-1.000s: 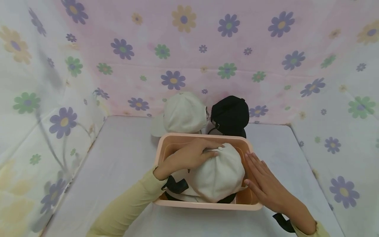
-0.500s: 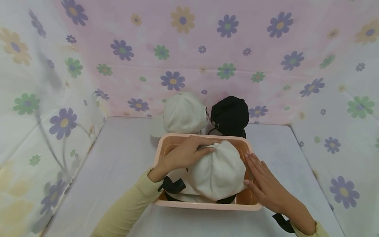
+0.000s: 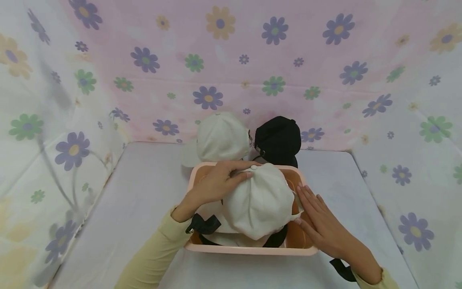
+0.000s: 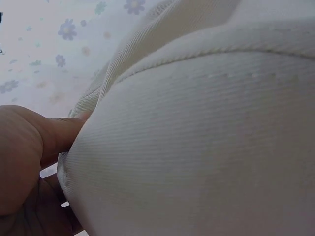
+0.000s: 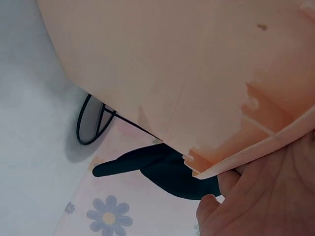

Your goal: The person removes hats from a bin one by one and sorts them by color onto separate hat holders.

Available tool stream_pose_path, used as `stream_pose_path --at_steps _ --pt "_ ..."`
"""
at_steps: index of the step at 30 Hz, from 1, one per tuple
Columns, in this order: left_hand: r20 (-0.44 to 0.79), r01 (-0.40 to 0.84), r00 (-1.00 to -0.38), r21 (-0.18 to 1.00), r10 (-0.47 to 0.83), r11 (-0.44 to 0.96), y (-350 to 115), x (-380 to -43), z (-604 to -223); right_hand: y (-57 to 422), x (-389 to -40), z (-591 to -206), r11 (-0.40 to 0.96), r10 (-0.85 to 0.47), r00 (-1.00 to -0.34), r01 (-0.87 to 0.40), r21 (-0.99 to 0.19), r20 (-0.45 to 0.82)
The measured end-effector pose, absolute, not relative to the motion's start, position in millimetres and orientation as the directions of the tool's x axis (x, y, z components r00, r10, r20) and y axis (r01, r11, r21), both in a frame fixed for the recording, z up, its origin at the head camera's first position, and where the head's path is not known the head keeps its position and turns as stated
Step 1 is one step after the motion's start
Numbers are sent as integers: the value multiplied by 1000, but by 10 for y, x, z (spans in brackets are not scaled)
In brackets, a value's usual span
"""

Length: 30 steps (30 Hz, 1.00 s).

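Note:
My left hand (image 3: pixel 216 182) pinches a white cap (image 3: pixel 258 204) near the button on its crown. In the left wrist view the thumb presses against the cap's twill cloth (image 4: pixel 187 132), while some fingers go out of sight behind it. This cap is over a peach plastic bin (image 3: pixel 252 251), above another pale cap (image 3: pixel 209 218) and a black piece of cloth or cap (image 3: pixel 276 237) lying inside. My right hand (image 3: pixel 325 226) rests with straight fingers on the bin's right rim. The right wrist view shows the bin's outer wall (image 5: pixel 133 59) and the palm (image 5: pixel 270 191) against the rim.
Behind the bin stand a white cap (image 3: pixel 221 138) and a black cap (image 3: pixel 278 138). A black wire loop (image 5: pixel 91 120) shows beside the bin in the right wrist view. White cloth (image 3: pixel 144 188) covers the table, and flowered fabric (image 3: pixel 238 80) hangs around it.
My left hand has lifted the white cap up and slightly left within the bin, and its back strap now shows at the right. The right hand keeps its place on the rim.

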<state>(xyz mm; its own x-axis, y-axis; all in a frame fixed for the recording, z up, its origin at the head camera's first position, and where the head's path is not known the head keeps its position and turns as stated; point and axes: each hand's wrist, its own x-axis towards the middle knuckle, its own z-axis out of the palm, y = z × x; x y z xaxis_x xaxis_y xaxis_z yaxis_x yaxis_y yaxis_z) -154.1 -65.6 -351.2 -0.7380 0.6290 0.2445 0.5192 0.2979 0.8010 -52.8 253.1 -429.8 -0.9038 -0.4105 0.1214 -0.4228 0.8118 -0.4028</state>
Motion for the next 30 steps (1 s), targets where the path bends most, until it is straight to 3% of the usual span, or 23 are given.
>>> stream_pose_path --at_steps 17,23,30 --pt "395 570 -724 805 565 167 -877 -1605 -2973 2536 -543 -4322 804 -399 -915 -379 -458 57" --pt "479 642 -707 744 520 188 -937 -1652 -2788 2552 -549 -4334 804 -406 -910 -397 -442 78" --pt "523 663 -729 700 442 265 -994 -1814 -2660 2554 -545 -4345 790 -422 -894 -443 -424 147"
